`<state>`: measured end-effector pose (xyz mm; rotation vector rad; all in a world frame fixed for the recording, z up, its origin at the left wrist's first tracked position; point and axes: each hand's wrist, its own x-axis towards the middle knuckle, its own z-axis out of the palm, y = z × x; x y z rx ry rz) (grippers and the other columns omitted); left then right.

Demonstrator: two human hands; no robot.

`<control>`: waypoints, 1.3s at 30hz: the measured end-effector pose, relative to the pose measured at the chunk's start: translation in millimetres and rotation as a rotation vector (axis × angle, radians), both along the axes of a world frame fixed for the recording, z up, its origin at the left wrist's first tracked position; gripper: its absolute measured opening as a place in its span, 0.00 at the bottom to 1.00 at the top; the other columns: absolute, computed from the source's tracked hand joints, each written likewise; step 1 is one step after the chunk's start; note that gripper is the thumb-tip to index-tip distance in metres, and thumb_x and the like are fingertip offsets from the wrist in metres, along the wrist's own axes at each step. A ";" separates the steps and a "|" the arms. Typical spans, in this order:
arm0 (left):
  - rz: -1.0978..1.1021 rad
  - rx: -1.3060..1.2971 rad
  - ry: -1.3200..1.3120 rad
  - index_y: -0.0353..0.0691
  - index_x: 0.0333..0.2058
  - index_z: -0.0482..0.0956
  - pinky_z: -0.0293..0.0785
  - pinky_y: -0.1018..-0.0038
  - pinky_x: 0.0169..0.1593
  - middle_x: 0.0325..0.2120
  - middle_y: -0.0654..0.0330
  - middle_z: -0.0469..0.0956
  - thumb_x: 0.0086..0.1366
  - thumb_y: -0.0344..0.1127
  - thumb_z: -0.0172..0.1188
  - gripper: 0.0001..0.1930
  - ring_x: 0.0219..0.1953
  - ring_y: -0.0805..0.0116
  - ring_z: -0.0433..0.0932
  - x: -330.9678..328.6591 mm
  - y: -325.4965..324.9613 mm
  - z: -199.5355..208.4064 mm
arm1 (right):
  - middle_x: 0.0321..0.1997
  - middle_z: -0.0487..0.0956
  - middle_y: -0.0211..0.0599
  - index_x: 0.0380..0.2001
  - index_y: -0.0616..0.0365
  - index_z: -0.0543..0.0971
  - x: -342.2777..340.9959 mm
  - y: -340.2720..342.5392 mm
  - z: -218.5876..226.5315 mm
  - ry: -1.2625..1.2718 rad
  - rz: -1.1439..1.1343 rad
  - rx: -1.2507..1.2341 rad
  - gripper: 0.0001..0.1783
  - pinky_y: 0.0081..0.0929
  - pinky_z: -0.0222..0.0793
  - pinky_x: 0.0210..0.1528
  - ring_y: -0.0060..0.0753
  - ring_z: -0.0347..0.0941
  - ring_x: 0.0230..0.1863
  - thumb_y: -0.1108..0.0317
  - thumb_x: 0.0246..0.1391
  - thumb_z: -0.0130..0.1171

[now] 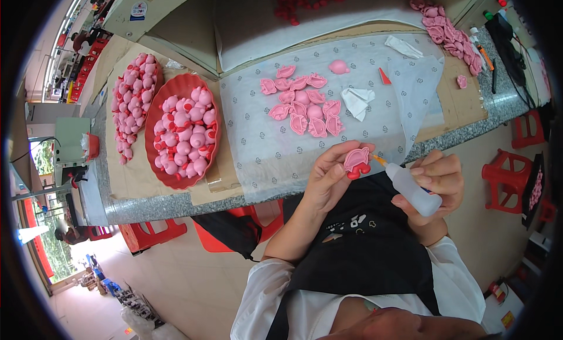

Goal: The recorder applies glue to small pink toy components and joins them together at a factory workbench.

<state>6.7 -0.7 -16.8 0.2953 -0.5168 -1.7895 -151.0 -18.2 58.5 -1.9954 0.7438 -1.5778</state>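
Observation:
Between the thumb and fingers of my left hand (329, 174) is a hollow pink figurine half (356, 159) with red feet at its lower end. Its open, cupped side shows. My right hand (437, 182) grips a translucent white squeeze bottle (412, 189), tilted so that its thin orange nozzle (379, 159) meets or nearly meets the rim of the pink piece. Whether anything flows out is too small to see. Beyond my hands, several pink shell pieces (298, 125) and rounded pink pieces (314, 111) lie grouped on printed white paper (252, 158).
A red scalloped basin (151, 126) of round pink pieces stands left, beside another heap (134, 91). A crumpled white tissue (356, 101) and a small red piece (385, 76) lie on the paper. More pink parts (451, 38) pile at far right, near pens (484, 56). Red stools (503, 179) stand below.

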 end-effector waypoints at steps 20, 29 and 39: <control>0.042 -0.002 0.000 0.36 0.47 0.62 0.58 0.70 0.51 0.47 0.47 0.62 0.53 0.39 0.53 0.23 0.48 0.64 0.64 -1.3 0.2 -1.9 | 0.28 0.65 0.33 0.28 0.56 0.67 2.2 0.3 -3.0 0.052 0.014 -0.009 0.24 0.17 0.61 0.26 0.23 0.62 0.23 0.70 0.24 0.69; 0.051 -0.023 0.002 0.36 0.46 0.62 0.56 0.69 0.52 0.46 0.47 0.63 0.53 0.39 0.54 0.23 0.48 0.64 0.65 -1.5 -0.7 -4.0 | 0.28 0.66 0.33 0.27 0.56 0.67 2.2 4.6 -3.2 0.037 0.049 0.045 0.23 0.18 0.61 0.26 0.23 0.62 0.24 0.71 0.24 0.69; 0.028 0.036 0.033 0.43 0.47 0.64 0.57 0.66 0.49 0.45 0.50 0.64 0.52 0.42 0.55 0.23 0.44 0.60 0.65 -1.4 -0.8 -5.5 | 0.27 0.66 0.32 0.28 0.56 0.70 3.0 0.7 -3.3 -0.047 0.043 0.069 0.27 0.18 0.59 0.22 0.24 0.64 0.22 0.74 0.17 0.71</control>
